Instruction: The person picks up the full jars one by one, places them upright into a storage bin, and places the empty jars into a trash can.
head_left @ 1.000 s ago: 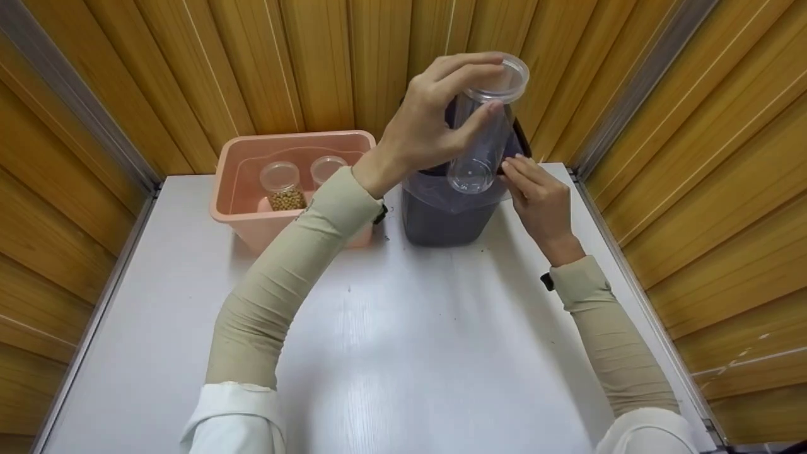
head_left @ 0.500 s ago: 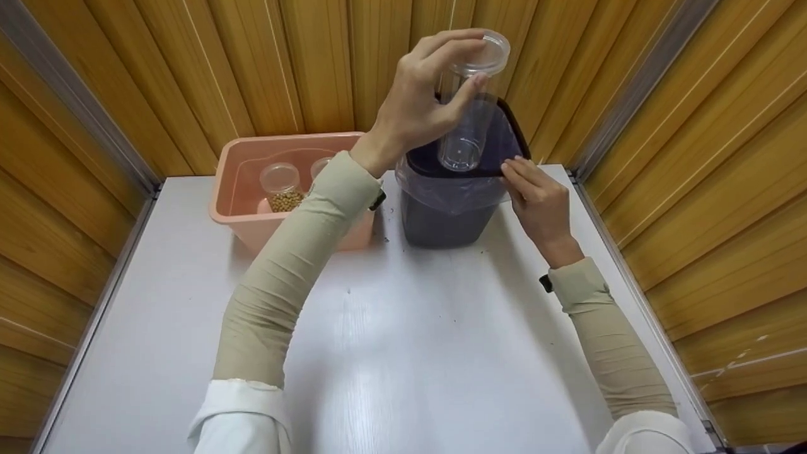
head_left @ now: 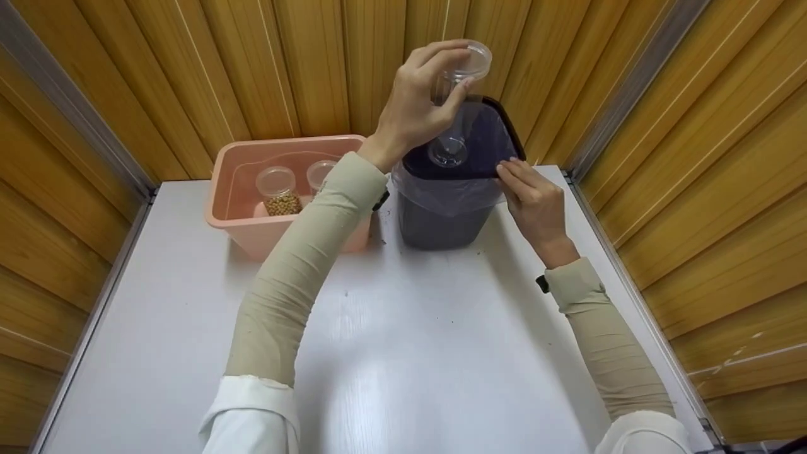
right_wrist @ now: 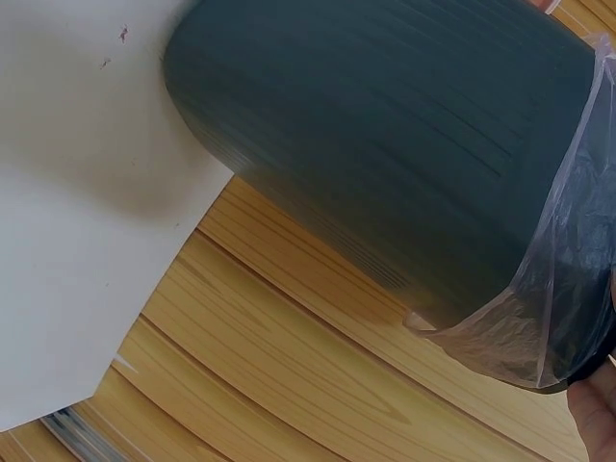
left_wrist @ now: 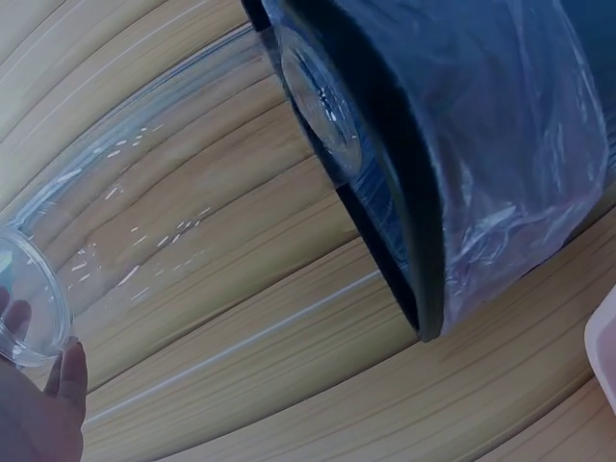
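Note:
My left hand (head_left: 416, 104) grips a tall clear plastic jar (left_wrist: 164, 183) near its lidded top, with thumb and fingers around the lid. No contents show through its walls. The base of the jar dips into the mouth of a dark grey trash bin (head_left: 441, 224), just inside the dark rim. A thin see-through liner bag (head_left: 447, 195) is folded over the bin's outside. At the near right corner of that rim, my right hand (head_left: 536, 205) pinches the edge; in the right wrist view only part of this hand (right_wrist: 599, 409) shows, beside the liner.
Left of the bin stands a pink plastic tub (head_left: 287, 230). Inside it are a lidded clear jar (head_left: 280, 192) of tan beans and another lidded jar (head_left: 317, 173), partly behind my left forearm. Wood-panel walls (head_left: 315, 63) enclose the white table (head_left: 403, 353) at the back and sides.
My left hand has carried the jar leftward from in front of the bin's near rim, and its base has gone down into the opening. The right hand stays at the rim.

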Demonstrator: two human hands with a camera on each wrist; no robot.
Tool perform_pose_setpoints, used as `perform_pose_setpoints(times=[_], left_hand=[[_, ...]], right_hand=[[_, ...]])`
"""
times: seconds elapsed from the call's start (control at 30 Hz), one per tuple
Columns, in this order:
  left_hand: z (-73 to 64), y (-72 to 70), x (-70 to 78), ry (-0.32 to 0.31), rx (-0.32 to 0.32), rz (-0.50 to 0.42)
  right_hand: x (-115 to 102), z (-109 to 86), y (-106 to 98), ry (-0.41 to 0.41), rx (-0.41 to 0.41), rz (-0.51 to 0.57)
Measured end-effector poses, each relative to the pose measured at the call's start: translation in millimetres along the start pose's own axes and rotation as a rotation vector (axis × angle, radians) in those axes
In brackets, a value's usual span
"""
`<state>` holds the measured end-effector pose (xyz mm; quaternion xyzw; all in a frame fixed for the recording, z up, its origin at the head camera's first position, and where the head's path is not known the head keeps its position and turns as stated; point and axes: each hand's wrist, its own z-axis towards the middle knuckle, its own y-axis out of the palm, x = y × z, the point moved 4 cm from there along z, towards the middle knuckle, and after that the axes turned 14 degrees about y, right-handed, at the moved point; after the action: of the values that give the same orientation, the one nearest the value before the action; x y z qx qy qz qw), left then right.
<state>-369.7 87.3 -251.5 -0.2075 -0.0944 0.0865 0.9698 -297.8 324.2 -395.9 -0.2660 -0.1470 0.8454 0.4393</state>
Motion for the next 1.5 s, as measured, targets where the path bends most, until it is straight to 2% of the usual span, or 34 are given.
perform_pose_setpoints(times=[0.3, 0.63, 0.87, 1.13, 1.5], left_hand=[[-21.3, 17.2, -18.1, -0.049, 0.004, -0.001], [-31.4, 32.4, -34.0, -0.107, 0.001, 0.005], [-36.3, 39.0, -41.4, -0.122, -0.016, 0.008], [-42.0, 44.2, -44.4, -0.174, -0.035, 0.019], [-44.4, 47.8, -43.1, -0.162, -0.044, 0.037]], right_hand=[[-3.7, 0.0, 0.3, -0.001, 0.007, 0.006], [-3.8, -1.2, -0.6, -0.003, 0.016, 0.003], [-6.4, -1.9, -0.5, -0.002, 0.018, -0.005], [-9.5, -2.4, -0.5, -0.005, 0.020, -0.004], [-11.1, -2.6, -1.3, -0.009, 0.023, -0.005]])
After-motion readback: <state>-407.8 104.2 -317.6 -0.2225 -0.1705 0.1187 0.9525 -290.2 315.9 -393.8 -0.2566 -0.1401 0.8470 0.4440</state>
